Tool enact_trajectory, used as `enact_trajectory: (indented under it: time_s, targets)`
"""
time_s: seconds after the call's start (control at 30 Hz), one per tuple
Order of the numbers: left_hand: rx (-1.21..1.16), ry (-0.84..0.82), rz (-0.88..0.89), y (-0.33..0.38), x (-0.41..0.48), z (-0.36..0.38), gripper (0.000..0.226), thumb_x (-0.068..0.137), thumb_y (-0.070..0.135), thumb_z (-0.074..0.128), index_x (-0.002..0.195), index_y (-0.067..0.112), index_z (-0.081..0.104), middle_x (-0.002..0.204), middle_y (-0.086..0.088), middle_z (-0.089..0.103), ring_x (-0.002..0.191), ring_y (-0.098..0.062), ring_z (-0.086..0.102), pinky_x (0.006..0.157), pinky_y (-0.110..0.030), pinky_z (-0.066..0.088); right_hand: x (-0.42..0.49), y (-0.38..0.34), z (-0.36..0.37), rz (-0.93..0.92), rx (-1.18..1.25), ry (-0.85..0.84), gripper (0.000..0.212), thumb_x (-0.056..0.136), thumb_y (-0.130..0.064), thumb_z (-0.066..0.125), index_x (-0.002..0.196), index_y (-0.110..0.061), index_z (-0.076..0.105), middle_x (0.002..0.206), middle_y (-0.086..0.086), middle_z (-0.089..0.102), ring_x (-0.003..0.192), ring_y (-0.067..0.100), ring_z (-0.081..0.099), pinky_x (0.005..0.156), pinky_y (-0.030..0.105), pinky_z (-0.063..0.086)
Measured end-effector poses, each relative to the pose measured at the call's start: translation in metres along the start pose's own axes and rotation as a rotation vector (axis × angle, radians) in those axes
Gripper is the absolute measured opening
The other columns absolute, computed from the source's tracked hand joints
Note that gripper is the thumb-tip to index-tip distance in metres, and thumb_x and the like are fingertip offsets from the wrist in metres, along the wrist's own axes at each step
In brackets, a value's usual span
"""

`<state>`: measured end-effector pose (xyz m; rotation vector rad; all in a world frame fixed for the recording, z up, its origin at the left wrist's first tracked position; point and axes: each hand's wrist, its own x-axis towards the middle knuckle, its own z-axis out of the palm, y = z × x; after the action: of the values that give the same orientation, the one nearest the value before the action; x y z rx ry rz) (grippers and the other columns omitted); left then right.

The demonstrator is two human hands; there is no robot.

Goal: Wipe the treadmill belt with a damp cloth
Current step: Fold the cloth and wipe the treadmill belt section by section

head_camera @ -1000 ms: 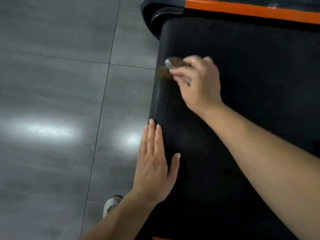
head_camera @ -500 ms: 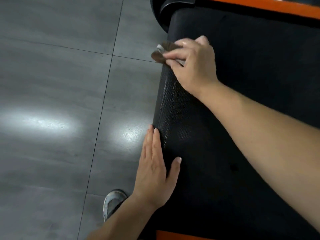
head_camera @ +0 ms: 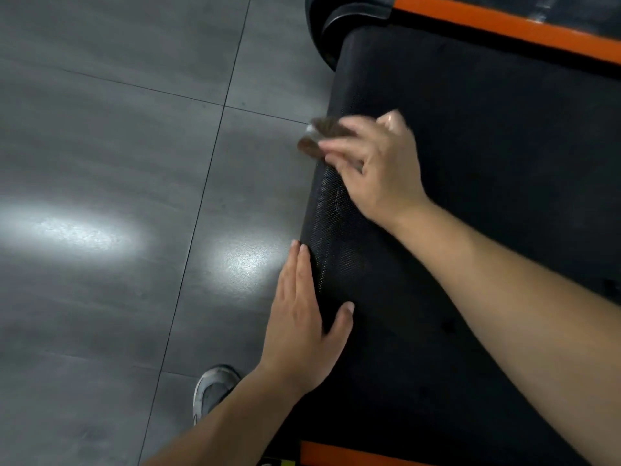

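The black treadmill belt (head_camera: pixel 487 169) fills the right side of the head view, its rounded end facing the floor on the left. My right hand (head_camera: pixel 376 166) grips a small brown cloth (head_camera: pixel 319 136) and holds it against the belt's rounded end edge; the hand is motion-blurred. My left hand (head_camera: pixel 302 317) lies flat with straight fingers on the belt's end edge nearer to me, thumb spread onto the belt surface.
Orange side rails run along the belt at the top right (head_camera: pixel 504 25) and bottom (head_camera: pixel 353 455). A black end cap (head_camera: pixel 339 25) sits at the far corner. Grey tiled floor (head_camera: pixel 117 196) with light glare lies left. A person's grey shoe (head_camera: pixel 211 388) stands by the treadmill.
My right hand with the cloth moved away along the belt's end edge, then came back toward me. My left hand has stayed flat in place.
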<state>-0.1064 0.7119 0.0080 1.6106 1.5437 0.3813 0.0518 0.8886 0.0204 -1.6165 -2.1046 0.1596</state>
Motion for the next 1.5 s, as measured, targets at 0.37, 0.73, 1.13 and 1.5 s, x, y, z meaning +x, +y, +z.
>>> enact_trajectory:
  time_s: [0.37, 0.73, 1.13, 1.5]
  targets:
    - [0.010, -0.040, -0.013, -0.001, -0.002, -0.006, 0.097, 0.088, 0.066, 0.035, 0.161, 0.021, -0.011, 0.169, 0.012, -0.010, 0.149, 0.010, -0.021, 0.119, -0.010, -0.008, -0.021, 0.000, -0.009, 0.039, -0.082, -0.012, 0.025, 0.094, -0.032, 0.060, 0.117, -0.033, 0.072, 0.124, -0.009, 0.067, 0.082, 0.031, 0.050, 0.070, 0.046, 0.047]
    - [-0.015, -0.087, -0.024, -0.003, -0.010, -0.009, 0.098, 0.090, 0.058, 0.045, 0.161, 0.019, -0.009, 0.172, 0.004, -0.009, 0.149, 0.009, -0.021, 0.118, -0.009, -0.008, -0.084, -0.017, -0.024, -0.076, -0.058, -0.160, 0.043, 0.091, -0.016, 0.055, 0.132, -0.025, 0.063, 0.133, 0.005, 0.060, 0.085, 0.033, 0.048, 0.073, 0.046, 0.047]
    - [-0.122, -0.323, -0.033, -0.021, -0.035, -0.030, 0.096, 0.101, 0.025, 0.055, 0.152, 0.035, -0.025, 0.167, 0.014, -0.025, 0.147, 0.011, -0.026, 0.115, -0.008, -0.009, -0.166, -0.062, -0.042, -0.023, -0.030, -0.206, 0.036, 0.095, -0.018, 0.062, 0.129, -0.030, 0.065, 0.140, -0.008, 0.057, 0.089, 0.025, 0.048, 0.075, 0.043, 0.045]
    - [-0.225, -0.259, -0.081, -0.025, -0.045, -0.034, 0.075, 0.091, 0.029, 0.071, 0.154, 0.026, 0.029, 0.148, 0.010, 0.047, 0.141, -0.005, 0.042, 0.119, -0.036, 0.038, -0.185, -0.080, -0.044, -0.115, 0.119, -0.258, 0.032, 0.097, -0.018, 0.055, 0.123, -0.029, 0.070, 0.133, -0.009, 0.061, 0.085, 0.024, 0.047, 0.074, 0.044, 0.045]
